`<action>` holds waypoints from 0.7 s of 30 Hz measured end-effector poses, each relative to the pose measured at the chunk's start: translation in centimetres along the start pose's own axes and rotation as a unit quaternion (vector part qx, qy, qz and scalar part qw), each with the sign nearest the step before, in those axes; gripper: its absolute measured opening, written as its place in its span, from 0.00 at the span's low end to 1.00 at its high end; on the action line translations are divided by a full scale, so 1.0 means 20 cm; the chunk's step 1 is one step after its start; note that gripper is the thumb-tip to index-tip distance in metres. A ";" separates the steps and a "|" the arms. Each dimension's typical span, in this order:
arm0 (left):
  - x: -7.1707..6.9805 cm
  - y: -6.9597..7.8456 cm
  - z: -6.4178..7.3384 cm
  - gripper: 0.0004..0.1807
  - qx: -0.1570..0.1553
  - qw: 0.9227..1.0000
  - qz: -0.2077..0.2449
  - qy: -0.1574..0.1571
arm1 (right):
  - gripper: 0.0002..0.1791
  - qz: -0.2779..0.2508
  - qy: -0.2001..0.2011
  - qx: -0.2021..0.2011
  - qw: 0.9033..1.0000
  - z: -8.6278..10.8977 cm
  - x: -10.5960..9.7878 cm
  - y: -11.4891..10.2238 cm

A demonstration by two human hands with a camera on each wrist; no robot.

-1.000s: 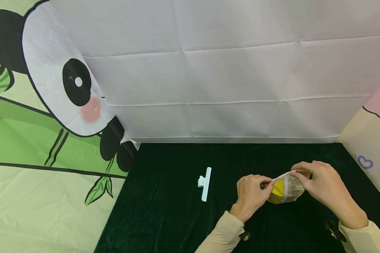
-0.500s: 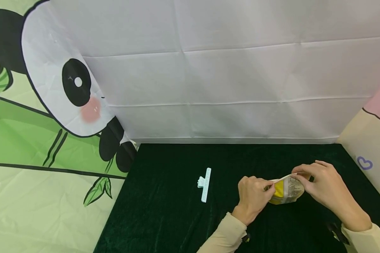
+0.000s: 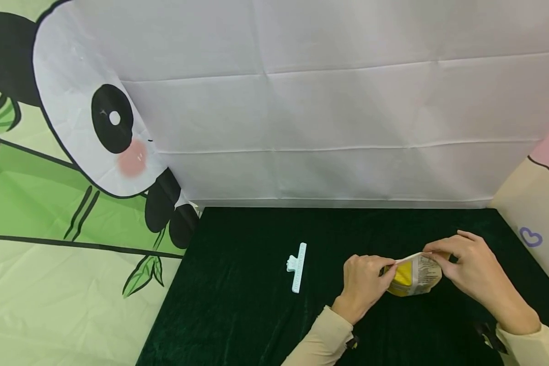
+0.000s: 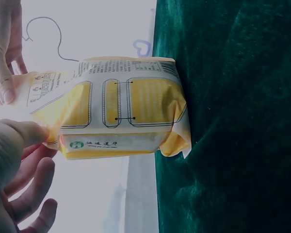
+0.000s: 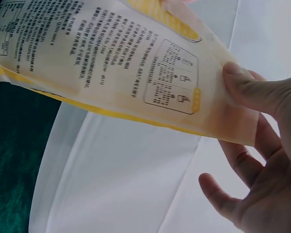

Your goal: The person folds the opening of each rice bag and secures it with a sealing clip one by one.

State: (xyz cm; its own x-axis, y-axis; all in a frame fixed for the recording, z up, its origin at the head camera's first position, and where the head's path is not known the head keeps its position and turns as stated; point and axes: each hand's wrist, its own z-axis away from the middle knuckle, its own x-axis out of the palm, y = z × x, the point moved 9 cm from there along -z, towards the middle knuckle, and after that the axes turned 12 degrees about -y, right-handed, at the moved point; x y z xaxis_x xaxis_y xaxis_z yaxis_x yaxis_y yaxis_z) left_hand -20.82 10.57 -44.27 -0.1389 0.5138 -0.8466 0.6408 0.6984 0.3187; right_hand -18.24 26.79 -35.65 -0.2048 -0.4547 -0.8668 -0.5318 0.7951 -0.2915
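A yellow and white printed food bag (image 3: 416, 277) stands on the dark green cloth, its flat top edge stretched between both hands. My left hand (image 3: 363, 284) pinches the left end of that edge between thumb and index finger. At the right end, my right hand (image 3: 473, 277) pinches the other corner. In the left wrist view the bag (image 4: 121, 104) looks filled at its bottom, and the left thumb presses near a top corner. Seen from the right wrist, the thumb (image 5: 250, 87) lies on the printed face with fingers behind. A pale blue sealing clip (image 3: 296, 268) lies left of the hands.
The dark green cloth (image 3: 229, 305) covers the table. Behind it hangs a creased white sheet (image 3: 329, 112), with a panda-print cloth (image 3: 82, 127) on the left and a cream and pink cloth (image 3: 530, 223) along the right side.
Both hands keep their pinch on the bag's top edge and shift only slightly. The left fingers adjust a little at their corner. The sealing clip stays in place.
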 end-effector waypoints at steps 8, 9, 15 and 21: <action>0.01 -0.02 0.02 0.11 0.004 0.999 0.034 -0.034 | 0.20 -0.012 -0.004 0.005 1.000 0.03 0.02 -0.01; 0.00 -0.01 0.02 0.12 0.005 0.999 0.037 -0.037 | 0.20 -0.012 -0.004 0.005 1.000 0.04 0.02 -0.01; -0.01 -0.02 0.05 0.12 0.007 0.997 0.063 -0.043 | 0.23 -0.016 0.001 0.003 1.000 0.05 0.02 -0.02; -0.02 -0.04 0.08 0.10 0.002 0.996 0.075 -0.042 | 0.23 0.001 0.006 0.008 1.000 0.07 0.02 -0.04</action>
State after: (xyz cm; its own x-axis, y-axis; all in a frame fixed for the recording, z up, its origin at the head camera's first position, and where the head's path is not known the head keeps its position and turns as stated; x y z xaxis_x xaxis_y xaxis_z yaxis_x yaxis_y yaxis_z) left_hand -20.08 9.07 -44.81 0.0227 0.5690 -0.8220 0.6523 0.6146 0.4435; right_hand -16.71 26.51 -36.40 -0.2156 -0.4584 -0.8622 -0.5187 0.8018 -0.2966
